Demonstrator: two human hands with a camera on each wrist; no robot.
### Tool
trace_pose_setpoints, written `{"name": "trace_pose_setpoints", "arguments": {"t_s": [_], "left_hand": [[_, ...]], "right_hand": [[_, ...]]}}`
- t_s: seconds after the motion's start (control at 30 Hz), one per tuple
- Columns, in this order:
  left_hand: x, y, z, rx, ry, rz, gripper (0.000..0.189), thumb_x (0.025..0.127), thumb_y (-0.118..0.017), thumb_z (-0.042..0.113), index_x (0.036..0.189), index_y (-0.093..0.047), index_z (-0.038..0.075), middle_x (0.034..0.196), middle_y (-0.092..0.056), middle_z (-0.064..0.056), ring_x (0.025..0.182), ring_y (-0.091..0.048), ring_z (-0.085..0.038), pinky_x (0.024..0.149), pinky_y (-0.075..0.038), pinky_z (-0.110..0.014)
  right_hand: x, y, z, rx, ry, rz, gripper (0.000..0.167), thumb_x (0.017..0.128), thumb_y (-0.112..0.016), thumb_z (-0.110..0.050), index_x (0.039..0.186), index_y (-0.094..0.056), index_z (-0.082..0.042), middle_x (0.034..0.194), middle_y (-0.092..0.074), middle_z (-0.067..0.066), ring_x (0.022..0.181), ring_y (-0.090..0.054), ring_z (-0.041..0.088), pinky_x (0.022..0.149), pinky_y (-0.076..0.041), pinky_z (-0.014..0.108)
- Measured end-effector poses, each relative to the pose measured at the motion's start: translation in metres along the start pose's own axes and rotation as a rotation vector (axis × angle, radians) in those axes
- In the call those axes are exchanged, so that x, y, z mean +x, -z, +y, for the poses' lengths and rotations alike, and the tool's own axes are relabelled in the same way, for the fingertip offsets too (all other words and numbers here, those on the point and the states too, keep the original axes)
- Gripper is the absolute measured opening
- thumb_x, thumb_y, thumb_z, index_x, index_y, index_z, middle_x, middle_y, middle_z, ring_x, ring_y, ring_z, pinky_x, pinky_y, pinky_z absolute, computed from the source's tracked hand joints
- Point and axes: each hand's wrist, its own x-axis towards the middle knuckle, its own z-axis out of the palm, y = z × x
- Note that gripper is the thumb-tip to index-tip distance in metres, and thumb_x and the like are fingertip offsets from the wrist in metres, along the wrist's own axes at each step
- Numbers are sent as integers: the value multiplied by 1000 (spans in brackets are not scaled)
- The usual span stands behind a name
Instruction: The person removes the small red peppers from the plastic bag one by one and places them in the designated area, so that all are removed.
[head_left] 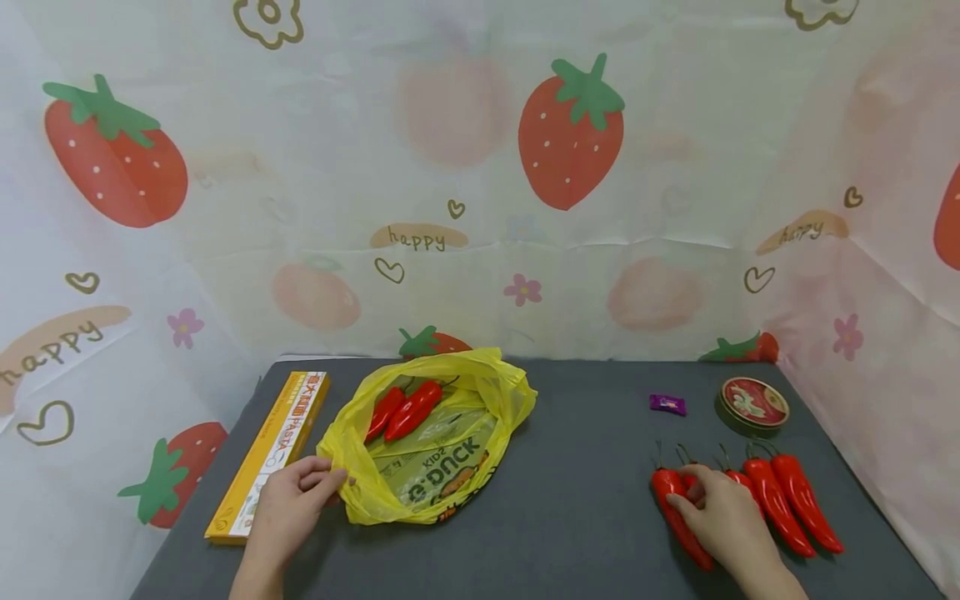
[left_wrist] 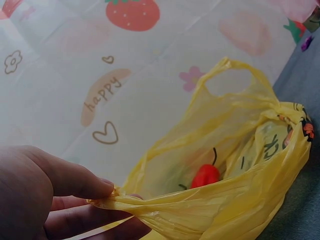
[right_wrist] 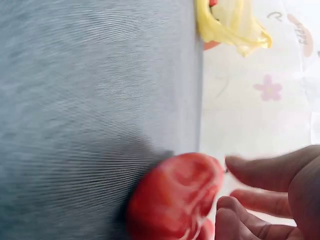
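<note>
My left hand (head_left: 288, 508) pinches the rim of a yellow plastic bag (head_left: 517, 400) between thumb and fingers, holding its mouth wide. Two red chili peppers (head_left: 414, 412) lie inside; in the left wrist view one red pepper (left_wrist: 206, 175) shows past the stretched rim. On the right, my right hand (head_left: 723, 517) hovers over a row of several red chili peppers (head_left: 780, 510), partly covering the middle ones. Its thumb and fingers stand apart, fingertips right beside the leftmost chili pepper (head_left: 677, 517). The right wrist view shows a glossy red pepper (right_wrist: 172, 197) close to those fingertips.
A yellow pasta box (head_left: 273, 450) lies left of the bag. Behind the pepper row are a small purple wrapped packet (head_left: 667, 404) and a round red-lidded tin (head_left: 753, 404). Strawberry-print cloth (head_left: 480, 292) hangs along the back and sides of the grey table (head_left: 577, 467).
</note>
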Motion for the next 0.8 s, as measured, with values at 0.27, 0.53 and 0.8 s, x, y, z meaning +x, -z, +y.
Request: {"name": "trace_pose_setpoints", "arguments": {"t_s": [0.27, 0.53, 0.8], "left_hand": [[0, -1, -1, -17, -9, 4, 34, 96, -70, 24, 117, -67, -3, 94, -78, -9, 81, -71, -15, 73, -60, -29], [2, -3, -3, -26, 5, 8, 36, 96, -70, 25, 117, -66, -3, 95, -78, -9, 81, -71, -13, 74, -61, -31], [1, -2, 0, -29, 0, 9, 35, 96, -70, 23, 117, -66, -4, 95, -78, -10, 80, -72, -13, 74, -61, -32]], "right_hand": [[4, 6, -24, 41, 67, 44, 51, 89, -76, -42, 125, -68, -7, 96, -73, 3, 76, -65, 14, 68, -56, 40], [16, 4, -67, 176, 176, 88, 38, 93, -74, -35, 122, -70, -12, 96, -72, 1, 82, -70, 14, 70, -57, 35], [31, -8, -109, 297, 230, 77, 29, 94, -73, -28, 119, -71, -15, 97, -72, 1, 84, -70, 15, 68, -57, 29]]}}
